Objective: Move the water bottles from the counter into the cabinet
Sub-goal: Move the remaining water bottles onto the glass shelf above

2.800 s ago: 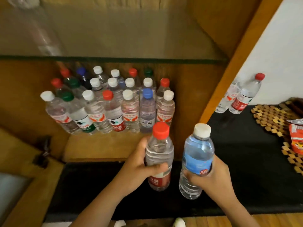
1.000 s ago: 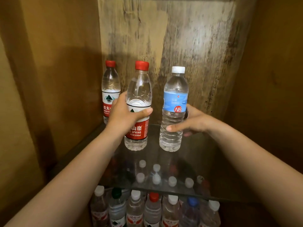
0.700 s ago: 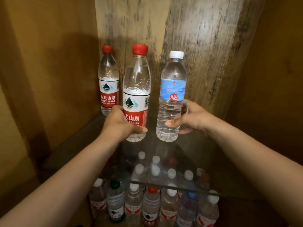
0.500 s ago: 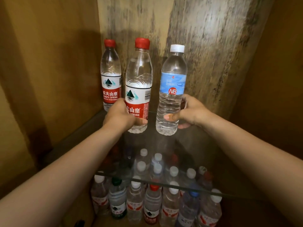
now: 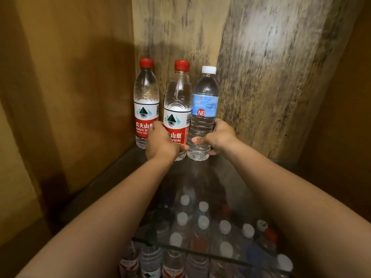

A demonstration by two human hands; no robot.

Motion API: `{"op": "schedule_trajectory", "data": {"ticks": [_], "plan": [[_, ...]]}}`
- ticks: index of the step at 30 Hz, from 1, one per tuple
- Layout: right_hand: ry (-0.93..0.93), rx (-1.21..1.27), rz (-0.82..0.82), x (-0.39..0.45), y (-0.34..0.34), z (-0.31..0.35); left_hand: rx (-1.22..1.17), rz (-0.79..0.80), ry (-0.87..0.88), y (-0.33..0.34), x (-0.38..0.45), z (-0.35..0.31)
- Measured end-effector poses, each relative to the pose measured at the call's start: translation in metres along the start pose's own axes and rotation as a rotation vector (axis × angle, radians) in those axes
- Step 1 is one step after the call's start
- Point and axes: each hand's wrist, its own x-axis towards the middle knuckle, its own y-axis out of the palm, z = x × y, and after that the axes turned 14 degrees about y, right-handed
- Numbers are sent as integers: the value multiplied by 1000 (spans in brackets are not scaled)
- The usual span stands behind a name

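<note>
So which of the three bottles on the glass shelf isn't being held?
The leftmost red-capped bottle; it stands free by the cabinet's side wall, no hand gripping it.

My one head camera looked forward and down, close into the cabinet's back corner, over the glass shelf [image 5: 230, 255].

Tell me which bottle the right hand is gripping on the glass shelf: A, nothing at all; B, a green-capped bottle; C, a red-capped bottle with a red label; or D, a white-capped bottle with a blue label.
D: the right hand wraps the lower body of the white-capped, blue-label bottle, while the left hand grips the red-capped bottle beside it.
</note>
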Motion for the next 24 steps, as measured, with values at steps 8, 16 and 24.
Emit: {"op": "schedule_trajectory", "data": {"ticks": [8,16,24], "plan": [[-7,-52,-66,16,14,8,107,-140,-35,9,15,8],[-69,-167,-117,21,16,6,140,-215,9,12,15,14],[-130,-254,-135,20,17,8,192,-245,25,10,15,15]]}}
